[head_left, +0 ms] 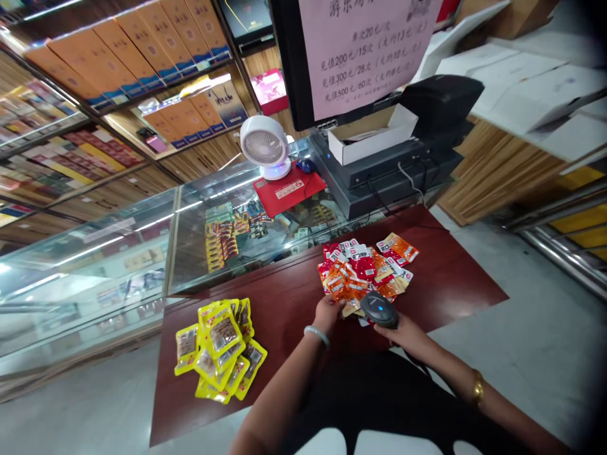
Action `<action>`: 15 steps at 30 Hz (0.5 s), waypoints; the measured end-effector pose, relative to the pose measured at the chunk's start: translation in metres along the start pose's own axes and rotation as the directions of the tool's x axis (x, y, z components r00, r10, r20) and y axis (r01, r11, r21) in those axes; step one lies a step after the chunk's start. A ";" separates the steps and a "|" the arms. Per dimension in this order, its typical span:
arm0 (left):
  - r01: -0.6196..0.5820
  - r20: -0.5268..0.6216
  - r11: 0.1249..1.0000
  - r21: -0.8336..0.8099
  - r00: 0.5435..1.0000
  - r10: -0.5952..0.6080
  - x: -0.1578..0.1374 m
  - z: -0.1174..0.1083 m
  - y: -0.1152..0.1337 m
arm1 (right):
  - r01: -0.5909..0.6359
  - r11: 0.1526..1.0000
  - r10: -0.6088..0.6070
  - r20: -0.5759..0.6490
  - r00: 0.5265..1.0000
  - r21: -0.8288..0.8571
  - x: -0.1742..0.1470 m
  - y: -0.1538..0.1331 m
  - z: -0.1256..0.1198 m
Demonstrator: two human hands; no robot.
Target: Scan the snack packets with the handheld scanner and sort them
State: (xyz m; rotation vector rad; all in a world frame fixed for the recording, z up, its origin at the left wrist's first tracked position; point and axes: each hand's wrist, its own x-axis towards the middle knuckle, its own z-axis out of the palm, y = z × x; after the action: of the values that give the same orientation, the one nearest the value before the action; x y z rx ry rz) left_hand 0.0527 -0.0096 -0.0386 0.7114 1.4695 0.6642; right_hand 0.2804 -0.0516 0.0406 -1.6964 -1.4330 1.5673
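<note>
My right hand (403, 331) is wrapped round the handle of a dark barcode scanner (378, 309), with a small blue light showing on its head. The scanner's head hangs over the near edge of a pile of red, orange and white snack packets (363, 268). At the left front of that pile, my left hand (328, 313) has its fingers closed on the edge of a snack packet (351, 308), partly hidden by the fingers and scanner. Yellow snack packets (222, 347) lie heaped on the red-brown counter board (289, 316), further left.
Behind the packets stand a cash register base (360, 196), an open white box (374, 142) and a monitor with a pink notice (365, 50). A white fan (265, 142) and a red mat (284, 193) rest on the glass display case (190, 253). Metal rails (559, 246) stand right.
</note>
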 end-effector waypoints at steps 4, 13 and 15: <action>-0.037 -0.063 0.994 -0.100 0.998 0.030 -0.012 -0.021 -0.003 | 0.046 0.999 -0.048 0.099 0.994 0.027 0.012 -0.006 0.001; -0.082 -0.289 0.993 -0.082 0.956 0.056 -0.036 -0.076 -0.008 | 0.127 0.989 -0.147 0.372 0.917 0.078 0.032 -0.041 0.037; -0.102 -0.302 0.984 -0.149 0.952 0.053 -0.039 -0.089 -0.007 | 0.131 0.987 -0.159 0.384 0.909 0.098 0.033 -0.046 0.044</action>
State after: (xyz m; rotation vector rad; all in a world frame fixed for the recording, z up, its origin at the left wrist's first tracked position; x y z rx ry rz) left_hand -0.0369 -0.0418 -0.0172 0.5609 1.6442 0.9737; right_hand 0.2177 -0.0198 0.0512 -1.2468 -1.6257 1.9211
